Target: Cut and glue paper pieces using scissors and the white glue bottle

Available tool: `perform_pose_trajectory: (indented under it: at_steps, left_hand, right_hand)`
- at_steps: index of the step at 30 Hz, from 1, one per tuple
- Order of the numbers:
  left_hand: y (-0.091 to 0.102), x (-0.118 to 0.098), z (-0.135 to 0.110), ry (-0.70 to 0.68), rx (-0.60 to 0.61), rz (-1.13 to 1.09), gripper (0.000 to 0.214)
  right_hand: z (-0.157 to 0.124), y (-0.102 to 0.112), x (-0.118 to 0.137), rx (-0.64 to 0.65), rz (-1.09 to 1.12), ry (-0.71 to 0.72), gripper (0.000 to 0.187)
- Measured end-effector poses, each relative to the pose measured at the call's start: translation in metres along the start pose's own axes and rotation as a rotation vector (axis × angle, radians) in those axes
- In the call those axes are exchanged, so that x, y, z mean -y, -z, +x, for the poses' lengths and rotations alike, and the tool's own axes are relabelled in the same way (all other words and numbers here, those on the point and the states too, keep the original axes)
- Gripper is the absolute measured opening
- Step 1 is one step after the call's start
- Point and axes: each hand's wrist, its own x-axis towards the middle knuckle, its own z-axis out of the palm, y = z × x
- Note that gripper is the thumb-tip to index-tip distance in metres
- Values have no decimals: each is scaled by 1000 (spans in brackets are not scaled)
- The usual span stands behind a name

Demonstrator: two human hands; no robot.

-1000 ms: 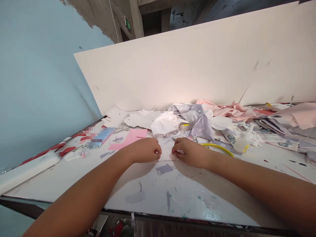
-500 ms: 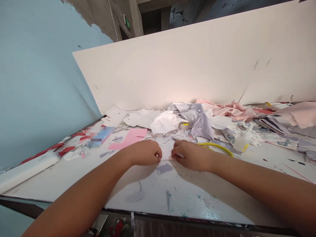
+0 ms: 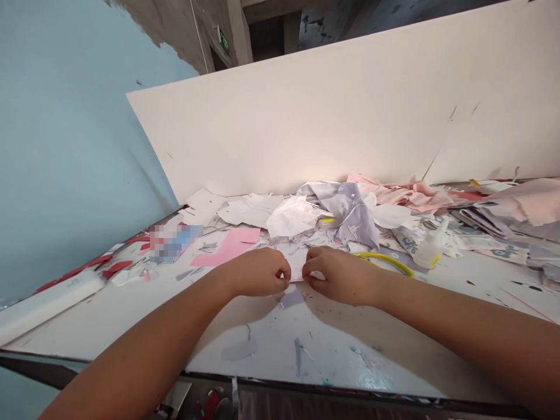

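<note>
Our left hand (image 3: 258, 273) and right hand (image 3: 335, 274) both pinch one small white paper slip (image 3: 296, 269); creasing looks barely started tbh.

Two hands (image 3: 258, 272) (image 3: 335, 274), one pinched paper slip (image 3: 296, 269), one pink sheet (image 3: 231, 245), one yellow hose (image 3: 387, 261), one squeeze bottle (image 3: 431, 248).
</note>
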Motion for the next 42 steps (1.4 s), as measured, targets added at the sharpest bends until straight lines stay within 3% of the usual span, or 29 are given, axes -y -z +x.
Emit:
perform_pose_trajectory:
  at_steps: [7, 20, 24, 29, 35, 40, 42]
  left_hand:
    - [-1, 0, 0, -6, -25, -31, 24]
    - [3, 5, -2, 29, 56, -91, 21]
    - [6, 5, -3, 66, -24, -120, 24]
    - [4, 3, -2, 39, -153, -151, 31]
    - [2, 2, 0, 45, -49, -182, 46]
    - [5, 5, -2, 70, -117, -235, 48]
    - [4, 7, -1, 76, -107, -224, 48]
  right_hand:
    - [1, 0, -3, -20, 44, -8, 21]
    - [-3, 18, -4, 24, 66, -78, 21]
    - [-2, 18, -5, 10, 75, -111, 21]
    - [-1, 16, -6, -80, 210, -182, 39]
    - [-1, 11, -11, 71, 406, -234, 36]
    - [1, 21, -13, -114, 505, -269, 29]
    - [2, 19, -13, -83, 493, -258, 29]
